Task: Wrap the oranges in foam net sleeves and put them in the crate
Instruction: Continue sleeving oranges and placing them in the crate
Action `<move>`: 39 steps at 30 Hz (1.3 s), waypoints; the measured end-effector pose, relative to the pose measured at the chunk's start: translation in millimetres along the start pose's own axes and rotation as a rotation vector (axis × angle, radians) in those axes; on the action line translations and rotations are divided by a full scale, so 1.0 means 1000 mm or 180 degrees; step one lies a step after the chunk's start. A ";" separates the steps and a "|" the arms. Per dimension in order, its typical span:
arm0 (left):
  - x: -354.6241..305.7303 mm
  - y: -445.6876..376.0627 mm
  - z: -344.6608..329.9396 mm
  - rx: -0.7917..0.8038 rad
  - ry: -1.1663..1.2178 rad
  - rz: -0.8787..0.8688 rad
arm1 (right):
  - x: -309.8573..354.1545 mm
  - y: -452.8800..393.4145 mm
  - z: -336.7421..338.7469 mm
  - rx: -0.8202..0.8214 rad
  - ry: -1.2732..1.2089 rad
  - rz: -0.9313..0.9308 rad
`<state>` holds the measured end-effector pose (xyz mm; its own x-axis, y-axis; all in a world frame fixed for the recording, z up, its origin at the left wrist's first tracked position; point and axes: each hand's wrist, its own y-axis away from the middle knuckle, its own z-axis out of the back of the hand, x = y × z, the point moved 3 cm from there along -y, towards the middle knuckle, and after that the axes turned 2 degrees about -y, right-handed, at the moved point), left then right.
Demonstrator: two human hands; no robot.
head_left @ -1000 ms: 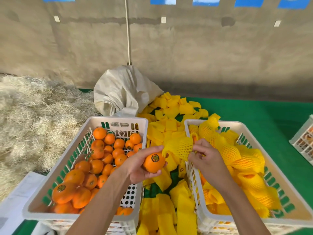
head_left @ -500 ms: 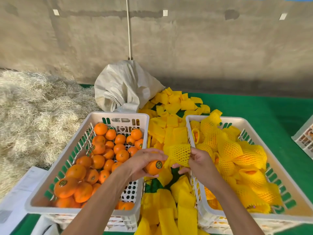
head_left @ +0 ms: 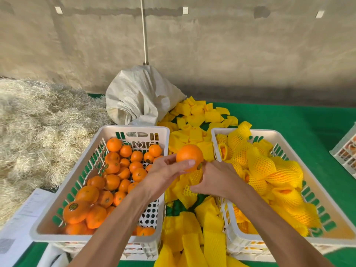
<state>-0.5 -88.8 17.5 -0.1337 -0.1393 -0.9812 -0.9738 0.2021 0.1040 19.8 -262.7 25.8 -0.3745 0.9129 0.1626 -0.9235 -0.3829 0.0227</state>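
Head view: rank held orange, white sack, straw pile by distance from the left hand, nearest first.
From the left hand:
1. Held orange, in its fingers, between the two crates.
2. White sack, behind the crates, against the wall.
3. Straw pile, far left beside the crate of bare oranges; close to the sack's distance, so ranks 2 and 3 are uncertain.

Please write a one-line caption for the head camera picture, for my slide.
Left hand holds an orange above a foam net sleeve in the right hand.

Left hand [head_left: 165, 175], right hand [head_left: 217, 180]: bare, no gloves, rings or watch; forearms unsleeved.
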 end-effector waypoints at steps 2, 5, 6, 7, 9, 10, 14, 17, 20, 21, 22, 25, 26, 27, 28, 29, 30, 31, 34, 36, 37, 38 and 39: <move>-0.005 0.004 -0.002 -0.0116 -0.0482 -0.0335 | 0.001 -0.001 -0.001 0.0065 -0.0112 0.0087; -0.010 0.006 0.001 0.0048 -0.1016 -0.0576 | -0.004 -0.002 0.000 0.0158 -0.0946 0.0161; -0.010 0.007 0.001 0.0168 -0.1162 -0.0570 | -0.005 -0.003 0.001 0.0202 -0.1137 0.0196; -0.012 0.008 0.000 0.0300 -0.1296 -0.0587 | -0.007 -0.004 0.002 0.0214 -0.1215 0.0251; -0.016 0.009 -0.003 0.0491 -0.1782 -0.0738 | -0.008 -0.004 0.002 0.0215 -0.1213 0.0316; -0.019 0.009 -0.003 0.0518 -0.2178 -0.0857 | -0.009 -0.004 0.001 0.0219 -0.1234 0.0323; -0.032 0.006 0.000 0.0346 -0.3764 -0.1351 | -0.017 -0.005 -0.003 0.0176 -0.1413 0.0245; -0.031 0.003 -0.002 0.0284 -0.3681 -0.1173 | -0.022 -0.006 -0.006 0.0064 -0.1420 0.0128; -0.024 -0.002 -0.003 0.0187 -0.3232 -0.0957 | -0.022 -0.007 -0.010 -0.0037 -0.1455 0.0039; -0.023 -0.004 -0.003 0.0126 -0.3115 -0.0892 | -0.023 -0.008 -0.012 -0.0074 -0.1503 0.0016; -0.021 -0.005 -0.002 0.0056 -0.2959 -0.0811 | -0.023 -0.008 -0.012 -0.0099 -0.1550 -0.0012; -0.014 -0.008 0.000 -0.0192 -0.2542 -0.0572 | -0.023 -0.006 -0.011 -0.0093 -0.1606 -0.0038; -0.013 -0.007 -0.001 -0.0264 -0.2462 -0.0530 | -0.023 -0.005 -0.010 -0.0077 -0.1614 -0.0014; -0.011 -0.008 -0.003 -0.0315 -0.2399 -0.0499 | -0.023 -0.005 -0.009 -0.0075 -0.1623 0.0013; -0.010 -0.008 -0.004 -0.0356 -0.2355 -0.0468 | -0.023 -0.004 -0.008 -0.0084 -0.1636 0.0036; -0.010 -0.008 -0.006 -0.0397 -0.2332 -0.0431 | -0.022 -0.003 -0.008 -0.0100 -0.1658 0.0053; -0.011 -0.008 -0.007 -0.0437 -0.2324 -0.0396 | -0.021 -0.003 -0.008 -0.0119 -0.1684 0.0069; -0.012 -0.008 -0.007 -0.0473 -0.2321 -0.0359 | -0.021 -0.003 -0.009 -0.0132 -0.1717 0.0080; -0.014 -0.009 -0.009 -0.0533 -0.2200 -0.0275 | -0.021 -0.003 -0.011 -0.0208 -0.1905 0.0045; -0.014 -0.009 -0.011 -0.0469 -0.1951 -0.0232 | -0.022 -0.004 -0.012 -0.0264 -0.1977 0.0023; -0.014 -0.008 -0.012 -0.0407 -0.1777 -0.0223 | -0.023 -0.004 -0.013 -0.0291 -0.1993 0.0016; -0.014 -0.007 -0.012 -0.0359 -0.1616 -0.0235 | -0.025 -0.004 -0.012 -0.0322 -0.2005 -0.0002; -0.015 -0.006 -0.012 -0.0346 -0.1494 -0.0274 | -0.026 -0.004 -0.012 -0.0358 -0.2007 -0.0037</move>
<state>4.9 -99.2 33.8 0.0211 0.3060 -0.9518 -0.9946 0.1032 0.0111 32.4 -283.5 10.0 -0.2754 0.6449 0.7129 -0.9431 -0.3251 -0.0701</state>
